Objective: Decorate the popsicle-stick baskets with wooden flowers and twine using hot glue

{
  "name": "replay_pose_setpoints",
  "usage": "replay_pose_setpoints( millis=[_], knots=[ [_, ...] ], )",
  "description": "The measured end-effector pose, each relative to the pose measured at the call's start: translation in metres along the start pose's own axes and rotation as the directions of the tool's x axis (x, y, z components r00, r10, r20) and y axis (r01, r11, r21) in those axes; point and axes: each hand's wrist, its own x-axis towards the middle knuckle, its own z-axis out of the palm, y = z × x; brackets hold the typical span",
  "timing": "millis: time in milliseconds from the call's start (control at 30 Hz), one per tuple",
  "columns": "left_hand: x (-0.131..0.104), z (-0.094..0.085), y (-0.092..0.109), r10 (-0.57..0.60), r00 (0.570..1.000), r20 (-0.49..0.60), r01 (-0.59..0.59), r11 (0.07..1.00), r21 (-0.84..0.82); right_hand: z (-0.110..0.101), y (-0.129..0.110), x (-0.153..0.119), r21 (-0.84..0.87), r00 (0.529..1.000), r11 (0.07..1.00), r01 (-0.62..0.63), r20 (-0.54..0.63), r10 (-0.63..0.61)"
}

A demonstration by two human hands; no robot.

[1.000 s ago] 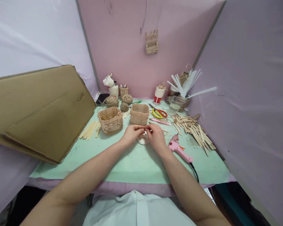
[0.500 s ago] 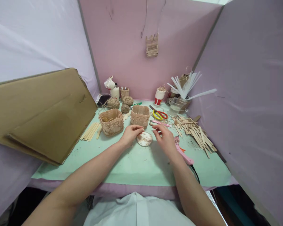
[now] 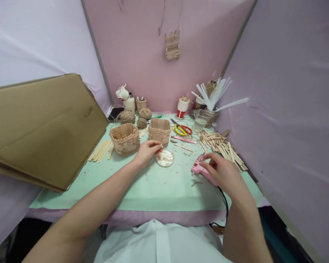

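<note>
Fingertips pinched, my left hand [image 3: 148, 151] is over the left edge of a small round dish [image 3: 165, 158] with whitish material in it; what it pinches is too small to name. My right hand [image 3: 220, 170] is at the pink glue gun [image 3: 205, 173], thumb and fingers curved over its body; whether they grip it is unclear. The gun lies on the green tabletop, its black cord running toward the front edge. Behind the dish stands a woven basket [image 3: 159, 132], and to its left another woven basket [image 3: 125, 140] holds wood pieces.
Scissors [image 3: 181, 128], a pink pen-like tool [image 3: 184, 139] and a pile of wooden sticks [image 3: 222, 146] lie at the right. A cup of liquid [image 3: 201, 120] and a red-white cup [image 3: 182, 108] stand behind. Large cardboard [image 3: 46, 131] leans at the left.
My right hand has moved right, away from the dish and over to the glue gun, which has shifted a little. My left hand stays pinched by the dish. The view has shifted slightly.
</note>
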Motion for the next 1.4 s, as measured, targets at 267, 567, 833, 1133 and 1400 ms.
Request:
replay_pose_setpoints(
  millis=[267,567,833,1133,1400],
  knots=[
    [0.002,-0.003,-0.004,-0.019,1.000,0.006,0.019,1.000,0.017,0.019,0.040,-0.001,-0.201,0.982,0.979,-0.017,0.179,0.054],
    [0.000,0.000,0.002,-0.052,0.999,0.006,0.053,0.997,-0.059,0.025,0.030,0.007,0.033,0.993,0.999,0.027,0.112,-0.030],
    [-0.003,-0.001,0.009,-0.104,0.994,0.039,0.110,0.979,-0.172,0.043,-0.009,0.000,0.713,0.986,0.696,-0.086,0.162,-0.043],
    [0.003,-0.006,0.001,-0.186,0.978,0.095,0.202,0.958,-0.202,0.073,-0.022,0.000,0.757,0.994,0.649,-0.078,0.108,-0.007],
    [0.003,-0.004,0.000,-0.219,0.969,0.118,0.240,0.946,-0.219,0.070,-0.029,-0.002,0.737,0.992,0.665,-0.119,0.123,0.042]
  ],
)
